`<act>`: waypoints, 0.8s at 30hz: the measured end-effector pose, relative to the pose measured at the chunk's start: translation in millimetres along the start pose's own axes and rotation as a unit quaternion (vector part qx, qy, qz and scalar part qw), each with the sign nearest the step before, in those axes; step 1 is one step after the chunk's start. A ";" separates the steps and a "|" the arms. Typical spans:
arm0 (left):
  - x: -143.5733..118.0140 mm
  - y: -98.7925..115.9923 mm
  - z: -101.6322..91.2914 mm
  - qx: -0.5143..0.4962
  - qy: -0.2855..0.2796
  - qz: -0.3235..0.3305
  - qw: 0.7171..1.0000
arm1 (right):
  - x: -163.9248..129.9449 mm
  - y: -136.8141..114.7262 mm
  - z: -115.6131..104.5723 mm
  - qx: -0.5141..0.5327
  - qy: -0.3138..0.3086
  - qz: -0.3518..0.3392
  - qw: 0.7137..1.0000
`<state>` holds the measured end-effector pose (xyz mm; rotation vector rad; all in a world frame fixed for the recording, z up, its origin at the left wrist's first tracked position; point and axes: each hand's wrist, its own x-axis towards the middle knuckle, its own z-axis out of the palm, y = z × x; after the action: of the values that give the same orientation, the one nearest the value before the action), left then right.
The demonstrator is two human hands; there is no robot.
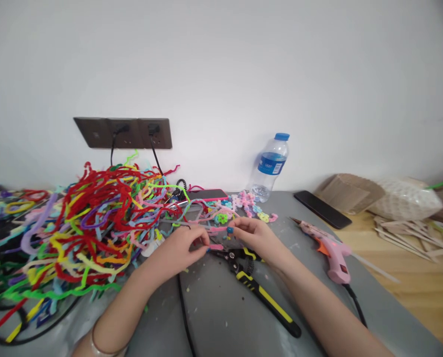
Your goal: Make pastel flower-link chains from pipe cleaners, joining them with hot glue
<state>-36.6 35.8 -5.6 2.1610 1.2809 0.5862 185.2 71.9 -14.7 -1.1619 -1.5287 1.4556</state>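
Observation:
My left hand [187,245] is closed, thumb and forefinger pinched at one end of a short pink pipe cleaner piece [217,247]. To its right, my right hand [254,236] has curled fingers and a blue-nailed thumb, pinching a thin pink pipe cleaner [218,229] that stretches leftward. Below both hands lie wire-cutting pliers [262,292] with black and yellow handles; neither hand grips them. Just beyond the fingers is a cluster of small pastel pipe cleaner flowers [245,200], with a green one [221,218] nearer.
A big tangle of coloured pipe cleaners [105,213] fills the left side. On the right are a pink glue gun [331,250] with its cord and a black phone [322,209]. A water bottle [271,168] leans against the wall. A black cable [184,312] crosses the grey mat.

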 end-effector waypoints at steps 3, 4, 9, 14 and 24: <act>4.2 0.1 -0.1 -0.043 0.038 -0.003 0.998 | 0.2 0.3 0.8 -0.008 0.002 -0.003 1.000; 5.4 -0.1 0.7 -0.053 0.051 0.000 0.997 | 0.3 0.6 1.1 -0.010 0.003 -0.004 1.000; 8.0 -1.1 6.3 -0.084 0.097 0.008 0.992 | -0.4 1.2 3.4 -0.014 0.011 -0.011 1.000; 8.3 -2.3 8.0 -0.093 0.127 0.024 0.987 | -2.4 -1.2 6.1 -0.013 0.021 -0.022 0.999; 7.8 -4.0 9.3 -0.084 0.142 0.033 0.986 | -2.4 -1.4 8.0 0.014 0.024 -0.010 1.000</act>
<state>-30.0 42.1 -14.5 2.0376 1.2553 1.0240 178.3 66.9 -14.0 -1.1537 -1.4796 1.4208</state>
